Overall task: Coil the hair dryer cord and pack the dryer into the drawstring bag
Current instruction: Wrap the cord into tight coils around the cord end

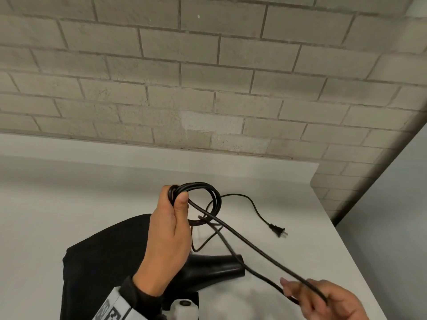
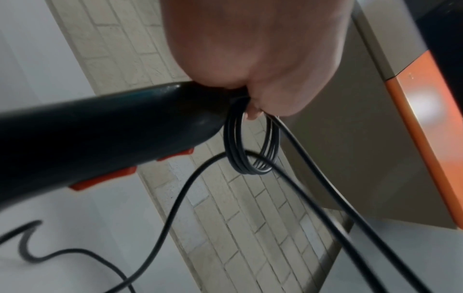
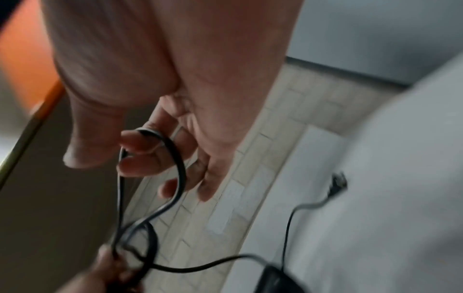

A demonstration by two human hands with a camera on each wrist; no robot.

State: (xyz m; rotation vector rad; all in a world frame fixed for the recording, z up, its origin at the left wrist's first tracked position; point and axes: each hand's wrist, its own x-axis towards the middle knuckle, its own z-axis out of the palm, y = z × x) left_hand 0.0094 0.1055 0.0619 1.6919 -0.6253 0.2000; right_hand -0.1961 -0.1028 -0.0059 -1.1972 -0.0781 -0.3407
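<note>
Left hand clamped round several black loops of the cord, thumb pressed over the bundle, coil standing up above the fist. Right hand low at the near right, fingers loosely curled with a doubled run of cord draped across them; a firm pinch or only a hooking — cannot tell, blurred. Two strands stretched taut between the hands, crossing over the hair dryer. Dryer lying on its side on the white table, nozzle end pointing right, partly on the black drawstring bag spread flat beneath the left wrist. From the left wrist view, red switches showing on the dryer's dark body. Slack tail of cord curving away across the table to the plug, lying flat well to the right of the coil. Grey brick wall behind.
</note>
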